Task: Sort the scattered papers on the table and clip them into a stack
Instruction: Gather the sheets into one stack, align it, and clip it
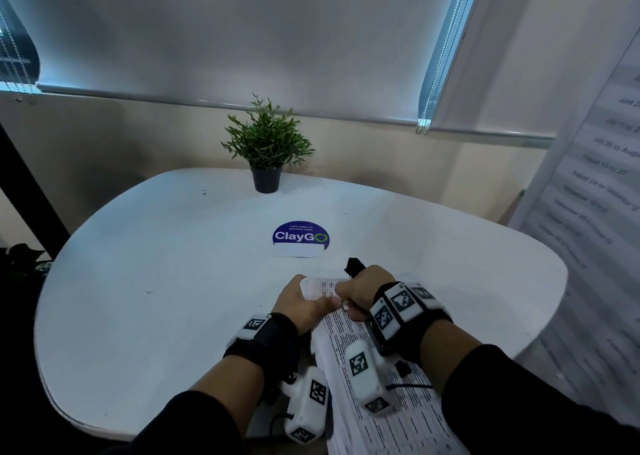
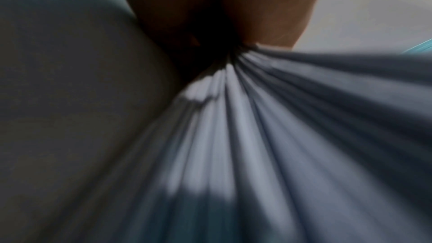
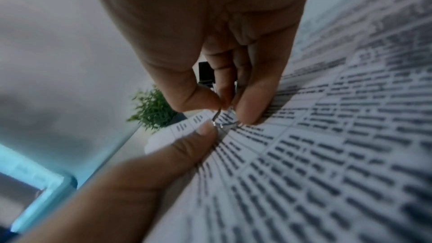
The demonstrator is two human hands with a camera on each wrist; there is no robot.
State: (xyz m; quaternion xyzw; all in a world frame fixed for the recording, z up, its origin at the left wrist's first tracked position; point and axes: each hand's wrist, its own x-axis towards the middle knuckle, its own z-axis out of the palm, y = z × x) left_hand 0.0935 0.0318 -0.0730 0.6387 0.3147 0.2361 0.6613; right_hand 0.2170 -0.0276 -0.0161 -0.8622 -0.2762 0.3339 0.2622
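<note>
A stack of printed papers [image 1: 412,416] lies tilted over the near edge of the white table [image 1: 156,264]. My left hand [image 1: 301,302] grips its far left corner, thumb on top. The left wrist view shows the sheets' fanned edges [image 2: 233,136] running under my fingers [image 2: 268,16]. My right hand [image 1: 363,291] pinches the silver wire handles of a black binder clip [image 1: 354,266] just above the same corner. In the right wrist view the clip's black body [image 3: 206,73] shows behind my right hand [image 3: 224,110], and the left thumb [image 3: 191,145] presses the top sheet [image 3: 327,154].
A potted green plant [image 1: 266,149] stands at the table's far edge. A round blue ClayGo sticker [image 1: 300,236] with a white slip [image 1: 299,250] over its lower part lies mid-table. A printed banner [image 1: 588,212] hangs at the right, and window blinds are behind.
</note>
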